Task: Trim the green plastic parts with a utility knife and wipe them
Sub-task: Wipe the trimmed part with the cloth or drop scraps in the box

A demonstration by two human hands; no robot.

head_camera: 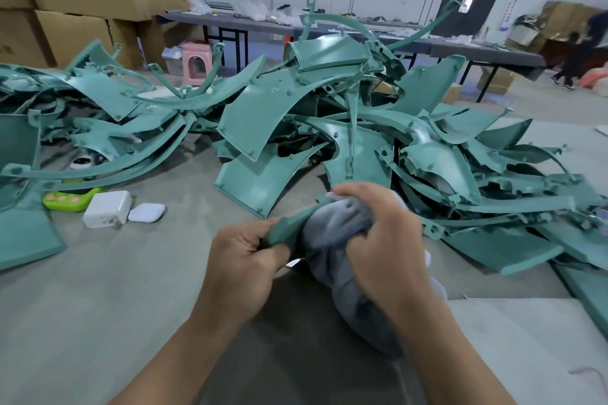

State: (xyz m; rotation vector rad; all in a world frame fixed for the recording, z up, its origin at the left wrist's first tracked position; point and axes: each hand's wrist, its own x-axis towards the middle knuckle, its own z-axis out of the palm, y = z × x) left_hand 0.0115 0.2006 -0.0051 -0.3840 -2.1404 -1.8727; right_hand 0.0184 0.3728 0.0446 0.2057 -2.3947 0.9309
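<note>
Grey felt-covered table (98,289), heap of curved green plastic parts (329,128) piled from 9 through 12 to 3 o'clock. Left hand (240,266) pinches the narrow end of one green plastic strip (283,232) at centre, likely steadying it for rubbing. Right hand (381,233), at 3 o'clock of it, clutches a bunched grey-blue cloth (332,240) round that strip; wiping step, by my read. Most of the strip is hidden under the cloth. Small metal glint (293,262) below the left fingers, maybe the utility knife, cannot confirm. White square charger (107,209) at 9 o'clock.

Close together: left hand (240,260), right hand (385,233); fingers (347,190) curled, gripping.
</note>
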